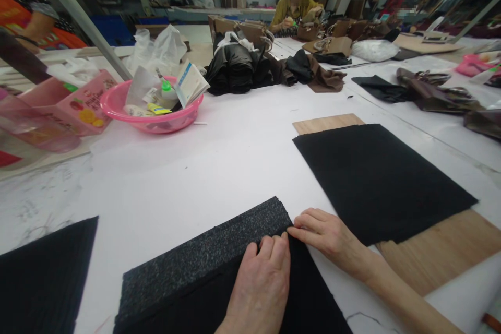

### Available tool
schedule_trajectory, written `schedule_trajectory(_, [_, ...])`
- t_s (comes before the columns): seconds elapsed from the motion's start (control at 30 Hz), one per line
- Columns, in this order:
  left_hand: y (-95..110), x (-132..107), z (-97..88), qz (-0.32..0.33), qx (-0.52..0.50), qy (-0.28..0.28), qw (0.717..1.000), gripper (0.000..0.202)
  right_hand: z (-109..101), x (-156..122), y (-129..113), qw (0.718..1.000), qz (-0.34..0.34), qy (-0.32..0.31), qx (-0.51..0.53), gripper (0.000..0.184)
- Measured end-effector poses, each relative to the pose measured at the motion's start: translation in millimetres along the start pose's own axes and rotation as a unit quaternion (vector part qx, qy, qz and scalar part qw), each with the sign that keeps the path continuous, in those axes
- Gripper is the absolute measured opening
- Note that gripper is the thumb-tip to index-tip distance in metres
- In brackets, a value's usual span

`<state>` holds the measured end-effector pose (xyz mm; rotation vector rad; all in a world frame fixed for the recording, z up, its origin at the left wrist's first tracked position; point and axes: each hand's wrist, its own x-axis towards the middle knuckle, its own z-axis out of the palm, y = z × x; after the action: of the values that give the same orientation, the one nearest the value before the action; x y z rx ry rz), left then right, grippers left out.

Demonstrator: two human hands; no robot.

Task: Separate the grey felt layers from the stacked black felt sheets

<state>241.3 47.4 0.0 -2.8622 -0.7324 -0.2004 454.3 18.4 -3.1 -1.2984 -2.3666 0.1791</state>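
A black fabric panel (313, 292) lies in front of me on the white table, with a speckled dark grey strip (203, 250) along its far side. My left hand (262, 276) rests on the panel, its fingers bent and pressed together on the black edge beside the strip. At the panel's right edge, close to the left fingertips, my right hand (329, 235) pinches the fabric between thumb and fingers. The undersides of the left fingers are hidden.
Black fabric sheets (376, 182) lie on a wooden board (442, 250) at right. Another black stack (43, 276) is at left. Beyond stand a pink basin (156, 122) of supplies, a pink box (86, 104) and black bundles (235, 65). A co-worker (291, 8) sits opposite.
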Motion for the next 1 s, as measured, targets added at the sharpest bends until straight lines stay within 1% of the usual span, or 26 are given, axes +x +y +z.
schedule_trajectory(0.23, [6.8, 4.9, 4.1, -0.012, 0.020, 0.011, 1.000, 0.042, 2.7, -3.0, 0.9, 1.000, 0.019, 0.008, 0.011, 0.020])
schedule_trajectory(0.43, [15.7, 6.5, 6.8, -0.030, 0.014, 0.026, 0.999, 0.048, 5.6, -4.9, -0.4, 0.999, 0.028, 0.035, 0.003, 0.018])
schedule_trajectory(0.57, [18.4, 10.1, 7.0, -0.036, 0.006, 0.036, 0.999, 0.048, 5.6, -4.7, -1.6, 0.999, 0.020, 0.024, -0.015, 0.019])
schedule_trajectory(0.73, [18.1, 12.6, 6.5, -0.035, 0.005, 0.029, 0.999, 0.047, 6.0, -11.2, 0.0, 0.999, 0.038, 0.008, 0.001, 0.023])
schedule_trajectory(0.8, [19.2, 13.0, 5.7, -0.036, 0.010, 0.019, 0.999, 0.049, 7.7, -15.5, -0.6, 0.999, 0.050, 0.019, 0.008, 0.024])
schedule_trajectory(0.9, [22.2, 14.0, 4.5, -0.041, 0.015, 0.006, 0.999, 0.043, 11.5, -21.2, -4.1, 0.996, 0.071, 0.045, 0.012, 0.027])
schedule_trajectory(1.0, [24.9, 15.2, 4.9, -0.050, 0.013, 0.003, 0.999, 0.040, 16.0, -25.3, -8.3, 0.994, 0.097, 0.055, 0.012, 0.028])
